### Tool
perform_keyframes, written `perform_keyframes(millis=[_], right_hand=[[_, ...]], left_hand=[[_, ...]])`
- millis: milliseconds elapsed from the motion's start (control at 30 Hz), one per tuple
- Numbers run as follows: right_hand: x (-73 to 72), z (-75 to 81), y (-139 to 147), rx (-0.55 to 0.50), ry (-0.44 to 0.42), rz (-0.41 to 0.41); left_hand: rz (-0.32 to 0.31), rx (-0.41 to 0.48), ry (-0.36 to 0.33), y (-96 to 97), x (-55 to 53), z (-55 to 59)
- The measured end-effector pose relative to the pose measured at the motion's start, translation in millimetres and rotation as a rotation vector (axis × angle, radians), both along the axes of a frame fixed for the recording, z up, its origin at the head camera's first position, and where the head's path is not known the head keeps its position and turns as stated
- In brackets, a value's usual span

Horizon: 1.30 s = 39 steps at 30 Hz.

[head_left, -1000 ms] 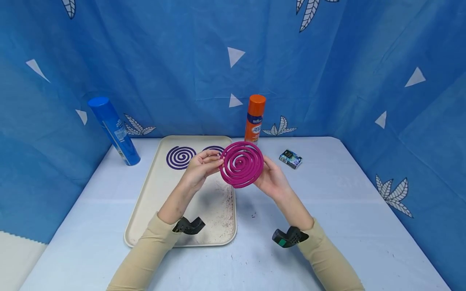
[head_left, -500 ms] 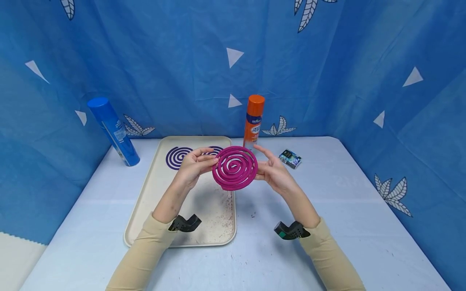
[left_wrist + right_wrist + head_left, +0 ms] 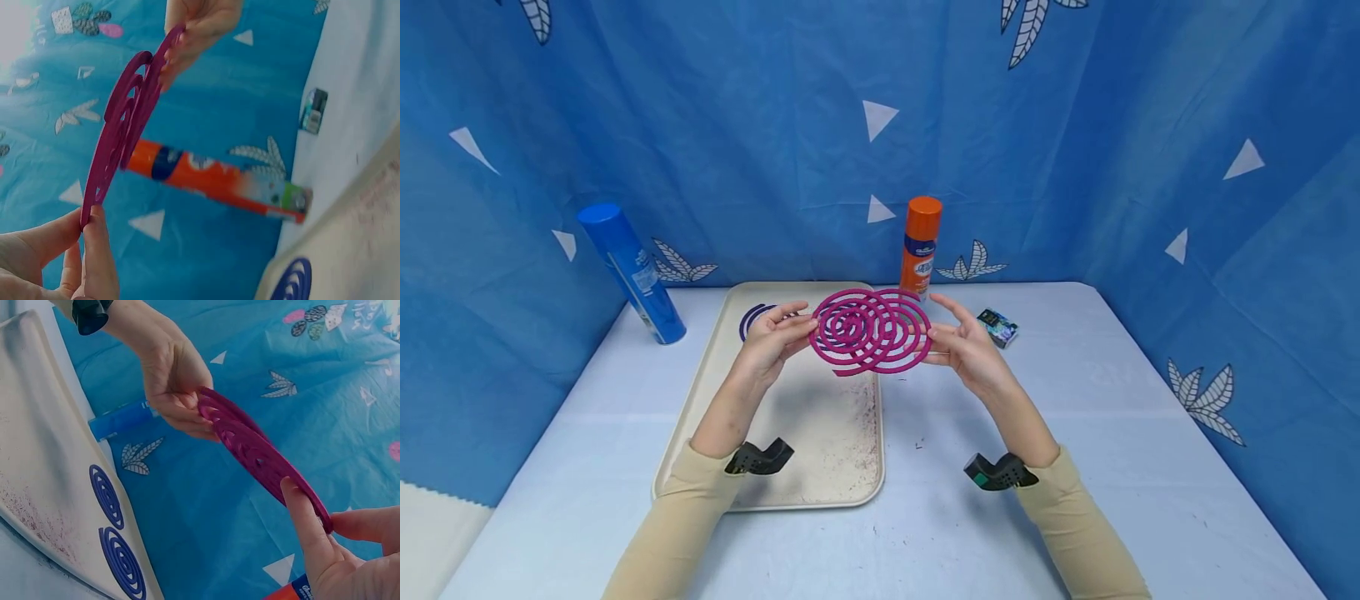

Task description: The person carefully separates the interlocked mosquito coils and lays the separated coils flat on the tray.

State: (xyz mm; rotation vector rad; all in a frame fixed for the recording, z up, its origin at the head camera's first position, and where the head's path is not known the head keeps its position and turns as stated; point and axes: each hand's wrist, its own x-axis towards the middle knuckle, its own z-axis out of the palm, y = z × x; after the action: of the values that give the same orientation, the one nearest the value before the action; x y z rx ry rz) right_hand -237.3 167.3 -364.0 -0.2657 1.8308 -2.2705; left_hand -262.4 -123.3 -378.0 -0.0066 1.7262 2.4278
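Observation:
Two magenta mosquito coils overlap in mid-air above the tray's back right: a left coil point(image 3: 848, 327) and a right coil point(image 3: 889, 333). My left hand point(image 3: 767, 343) pinches the left one at its outer edge between thumb and fingers. At the opposite edge my right hand point(image 3: 973, 354) pinches the right one, its index finger extended. In the right wrist view the coils look like thin discs, lying face to face and offset sideways. Two dark purple coils lie on the tray; in the head view one coil point(image 3: 752, 318) is partly behind my left hand, the other behind the magenta pair.
A beige tray point(image 3: 820, 450) with reddish crumbs lies on the white-covered table point(image 3: 1075, 467). Behind stands an orange spray can point(image 3: 919, 250). A blue spray can point(image 3: 636, 279) stands at the left, and a small dark box point(image 3: 998, 327) behind my right hand. Blue curtains enclose the table.
The magenta coils, stacked as one disc before, have slid apart sideways into two overlapping discs. My left hand moved left with one; my right hand shifted its grip to the other coil's right edge.

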Motion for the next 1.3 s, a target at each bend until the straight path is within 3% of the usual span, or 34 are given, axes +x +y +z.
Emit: perform_keyframes(millis=[167,267,500,700,767,867,1000,1167,1300], right_hand=[[-5.6,-6.8,0,0.011,-0.001,-0.007],[-8.0,-13.5,-1,0.027,-0.018,-0.014],[-12.5,-33.2,-9,0.063,-0.065,-0.009],[-18.6,-56.7,-20,0.115,-0.107,0.001],[-20.0,-65.3,-25,0.141,-0.120,0.002],[-21.9,-78.0,-33,0.180,-0.129,0.027],[-24.7,-91.6,-43,0.199,-0.128,0.058],[-27.5,-98.9,-51,0.208,-0.149,0.070],[-25.1,-97.0,-53,0.270,-0.173,0.041]], left_hand=[[0.050,0.041,-0.097,-43.6,-2.6,-13.7],[0.050,0.016,-0.142,-72.0,-2.3,-27.0],[-0.037,-0.382,-0.161,-119.4,8.7,-64.3],[0.026,-0.445,-0.196,-121.7,1.4,-81.4],[0.055,-0.522,-0.189,-117.8,-2.9,-82.6],[0.096,-0.722,-0.177,-113.1,-5.9,-79.6],[0.080,-0.901,-0.123,-108.9,-7.4,-70.9],[0.043,-0.917,-0.068,-106.8,-7.1,-61.2],[0.052,-0.887,-0.079,-101.8,-7.5,-55.1]])
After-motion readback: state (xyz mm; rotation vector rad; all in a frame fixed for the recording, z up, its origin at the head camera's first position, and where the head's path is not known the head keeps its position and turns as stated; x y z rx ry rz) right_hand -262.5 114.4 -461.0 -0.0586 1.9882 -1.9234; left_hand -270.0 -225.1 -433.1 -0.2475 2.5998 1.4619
